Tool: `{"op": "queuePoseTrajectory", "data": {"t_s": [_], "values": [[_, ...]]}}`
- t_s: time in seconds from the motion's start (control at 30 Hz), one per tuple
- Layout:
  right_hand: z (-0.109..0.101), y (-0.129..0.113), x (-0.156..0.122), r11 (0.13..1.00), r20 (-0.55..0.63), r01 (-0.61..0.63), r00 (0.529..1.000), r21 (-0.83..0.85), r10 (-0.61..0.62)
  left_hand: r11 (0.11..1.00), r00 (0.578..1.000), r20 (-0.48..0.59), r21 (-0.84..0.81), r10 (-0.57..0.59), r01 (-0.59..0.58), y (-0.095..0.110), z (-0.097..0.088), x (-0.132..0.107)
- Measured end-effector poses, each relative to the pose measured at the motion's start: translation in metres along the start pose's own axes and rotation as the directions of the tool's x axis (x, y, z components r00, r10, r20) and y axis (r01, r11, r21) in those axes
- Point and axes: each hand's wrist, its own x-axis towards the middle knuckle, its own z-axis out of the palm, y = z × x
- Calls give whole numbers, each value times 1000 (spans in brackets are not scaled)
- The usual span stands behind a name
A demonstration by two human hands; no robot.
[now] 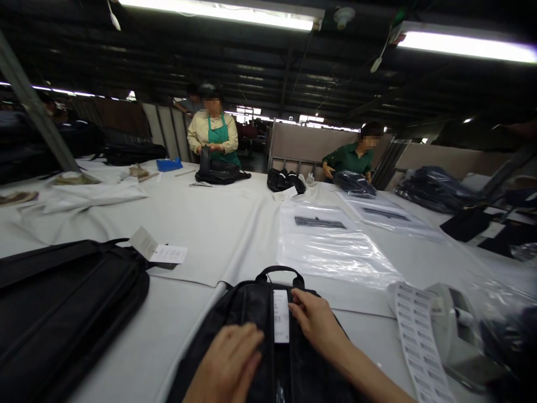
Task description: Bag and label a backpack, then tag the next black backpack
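A black backpack (247,313) lies on the table in front of me, its loop handle (282,270) pointing away. On its middle rests a white hang tag (281,324) with print and a barcode. My left hand (229,358) is over the bag's left part, fingers extended and slightly blurred, with nothing visible in it. My right hand (312,316) is at the tag's upper right edge. Its fingers are bent, with a gap between thumb and forefinger; whether they touch the tag I cannot tell.
Another black bag (75,302) with tags (168,253) lies at left. Clear plastic bags (327,246) lie ahead. At right, a strip of labels (419,336) hangs by a pale device (457,330). Across the table, two people (218,131) (356,157) handle dark bags.
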Motion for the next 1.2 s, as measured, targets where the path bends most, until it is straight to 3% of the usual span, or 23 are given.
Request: {"op": "queuePoseTrajectory", "data": {"t_s": [0.07, 0.13, 0.17, 0.23, 0.3, 0.37, 0.43, 0.5, 0.57, 0.63, 0.73, 0.8, 0.87, 0.93, 1.03, 1.1, 1.2], "values": [[9, -5, 20, 998, 60, 10, 998, -68, -6, 922, 945, -52, -240, -323, 302, -18, -2, 29], [15, -6, 34, 992, 140, 13, 990, -128, 5, 799, 883, 19, -417, -470, 434, -29, 1, 46], [17, -6, 40, 988, 184, 2, 983, -156, 27, 788, 884, 31, -439, -466, 431, -33, 3, 49], [20, -4, 48, 979, 231, -22, 971, -201, 69, 870, 917, -62, -346, -394, 350, -35, 7, 49], [27, -3, 52, 976, 201, -65, 974, -208, 108, 964, 949, -187, -126, -254, 233, -32, 9, 45], [36, -5, 53, 980, 163, -131, 974, -152, 156, 989, 971, -221, 97, -91, 115, -27, 8, 41], [46, -7, 51, 978, 158, -193, 966, -79, 204, 971, 990, -139, 237, 23, 11, -22, 8, 40], [52, -11, 47, 976, 164, -215, 962, -43, 219, 958, 998, 23, 279, 65, -69, -22, 13, 41], [49, -13, 43, 979, 163, -201, 965, -38, 205, 958, 982, 182, 272, 43, -93, -27, 21, 42], [38, -10, 40, 991, 58, -110, 992, -72, 114, 960, 967, 256, 269, 5, -76, -34, 30, 41], [22, 3, 41, 959, -109, 111, 984, -260, -143, 953, 972, 235, 296, -4, -68, -37, 31, 44], [24, 15, 44, 913, -24, 186, 978, -363, -209, 944, 986, 167, 322, 20, -74, -33, 27, 53], [36, 24, 46, 900, 105, 175, 984, -399, -144, 934, 998, 63, 356, 23, -44, -28, 23, 70], [52, 29, 48, 909, 155, 127, 985, -397, -69, 929, 1000, 22, 370, 2, -9, -28, 25, 89], [61, 38, 52, 941, 161, 124, 984, -314, -76, 935, 987, 149, 355, -54, -2, -39, 40, 106], [50, 54, 59, 979, 109, 99, 991, -178, -80, 936, 977, 194, 352, -88, 14, -48, 50, 108], [19, 98, 76, 998, -76, -57, 996, -41, 54, 943, 978, 185, 332, -97, 31, -53, 54, 105]]}}
